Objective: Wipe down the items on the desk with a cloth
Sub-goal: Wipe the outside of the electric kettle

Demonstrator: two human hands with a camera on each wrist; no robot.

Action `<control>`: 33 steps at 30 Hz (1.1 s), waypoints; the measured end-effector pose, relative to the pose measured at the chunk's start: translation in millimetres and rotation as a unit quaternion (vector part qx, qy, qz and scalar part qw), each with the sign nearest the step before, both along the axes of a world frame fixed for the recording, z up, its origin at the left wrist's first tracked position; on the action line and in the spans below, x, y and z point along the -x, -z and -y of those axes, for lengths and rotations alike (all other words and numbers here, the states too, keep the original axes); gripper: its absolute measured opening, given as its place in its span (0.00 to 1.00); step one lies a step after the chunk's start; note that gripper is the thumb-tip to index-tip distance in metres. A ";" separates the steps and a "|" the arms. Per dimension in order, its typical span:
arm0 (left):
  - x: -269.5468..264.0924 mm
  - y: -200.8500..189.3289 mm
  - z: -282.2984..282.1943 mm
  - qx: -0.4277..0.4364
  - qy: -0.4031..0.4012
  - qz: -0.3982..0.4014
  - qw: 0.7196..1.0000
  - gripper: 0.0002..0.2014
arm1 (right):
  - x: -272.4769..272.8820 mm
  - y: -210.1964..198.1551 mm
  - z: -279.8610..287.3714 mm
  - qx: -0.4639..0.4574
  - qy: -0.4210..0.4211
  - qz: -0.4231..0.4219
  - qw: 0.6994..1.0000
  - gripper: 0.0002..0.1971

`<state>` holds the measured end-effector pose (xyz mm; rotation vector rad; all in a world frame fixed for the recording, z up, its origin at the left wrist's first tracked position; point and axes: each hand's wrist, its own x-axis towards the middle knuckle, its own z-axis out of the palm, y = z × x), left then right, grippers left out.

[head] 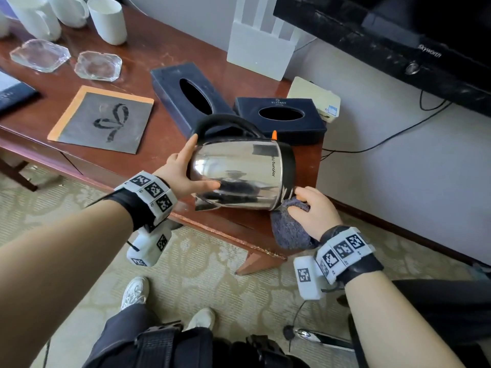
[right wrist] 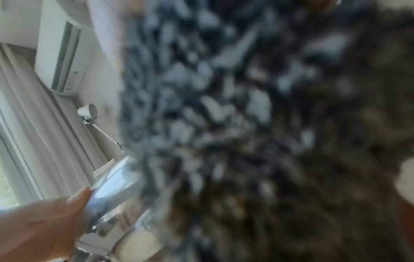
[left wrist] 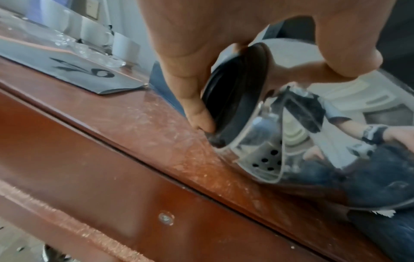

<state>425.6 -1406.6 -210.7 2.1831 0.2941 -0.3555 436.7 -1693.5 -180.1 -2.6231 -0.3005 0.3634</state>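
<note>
A shiny steel kettle (head: 239,173) with a black handle lies tipped on its side at the desk's (head: 159,160) front right corner, lid end to the left. My left hand (head: 191,168) grips that lid end, thumb on the body and fingers curled over the black lid rim (left wrist: 235,92). My right hand (head: 313,213) holds a grey-purple cloth (head: 287,232) bunched against the kettle's black base rim. In the right wrist view the cloth (right wrist: 246,124) fills the frame, blurred, with a strip of kettle (right wrist: 112,186) beside it. The spout (left wrist: 266,159) points down at the desk.
Two dark tissue boxes (head: 191,96) (head: 281,115) stand right behind the kettle. A grey mat (head: 103,118), two glass dishes (head: 98,66), and white mugs (head: 109,21) lie to the left. A white router (head: 260,49), a TV (head: 398,35) and a cable (head: 398,131) are at the right.
</note>
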 end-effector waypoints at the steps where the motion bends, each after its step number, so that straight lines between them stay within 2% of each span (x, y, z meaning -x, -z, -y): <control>1: -1.7 -2.3 3.5 -0.007 0.020 -0.018 1.000 0.68 | 1.6 -5.3 6.5 0.009 -0.001 -0.009 1.000 0.15; 3: -7.0 -8.1 12.5 -0.042 0.064 -0.051 0.996 0.65 | 2.4 -13.3 18.0 0.044 -0.001 -0.029 0.999 0.20; 5: -11.5 -16.0 23.0 -0.097 0.080 -0.055 0.990 0.58 | 0.6 -16.5 25.4 0.042 0.014 -0.034 0.998 0.23; 6: -12.7 -22.8 29.0 -0.129 0.076 -0.030 0.988 0.54 | 0.1 -17.5 26.9 0.026 0.025 -0.034 0.999 0.24; 8: -14.3 -32.7 41.2 -0.195 0.091 0.070 0.974 0.49 | 0.2 -18.5 27.8 0.001 0.043 -0.039 0.998 0.24; 10: -18.4 -36.1 55.2 -0.241 0.176 0.142 0.944 0.45 | -0.2 -18.8 29.0 0.008 0.034 -0.045 0.998 0.23; 12: -21.5 -35.7 69.7 -0.280 0.242 0.136 0.919 0.45 | -1.7 -23.3 33.0 0.023 0.017 -0.032 0.999 0.20; 15: -23.1 -34.0 81.2 -0.330 0.243 0.107 0.906 0.49 | -6.6 -41.6 42.1 -0.027 0.060 0.075 0.995 0.17; 17: -23.3 -32.4 82.2 -0.342 0.243 0.107 0.901 0.52 | -10.6 -54.2 38.6 -0.071 0.083 0.175 0.979 0.15; 19: -24.6 -31.8 81.2 -0.346 0.241 0.110 0.900 0.53 | -15.0 -54.8 22.5 -0.063 0.035 0.218 0.973 0.15; 22: -26.7 -31.5 82.0 -0.347 0.236 0.115 0.900 0.53 | -11.4 -32.3 -2.4 0.052 -0.034 0.199 0.978 0.14; 25: -27.0 -31.6 81.6 -0.341 0.234 0.113 0.903 0.53 | 3.3 -10.0 1.2 0.033 -0.014 0.200 0.979 0.11; 27: -26.8 -32.1 81.1 -0.340 0.235 0.116 0.903 0.53 | 18.3 3.1 10.8 0.053 -0.029 0.196 0.979 0.09; 30: -27.2 -32.2 80.9 -0.340 0.234 0.118 0.903 0.52 | 30.9 14.9 21.3 0.080 -0.040 0.147 0.985 0.08; 33: -27.2 -31.1 81.5 -0.343 0.233 0.115 0.903 0.52 | 26.7 2.6 27.6 0.009 0.025 0.168 0.985 0.06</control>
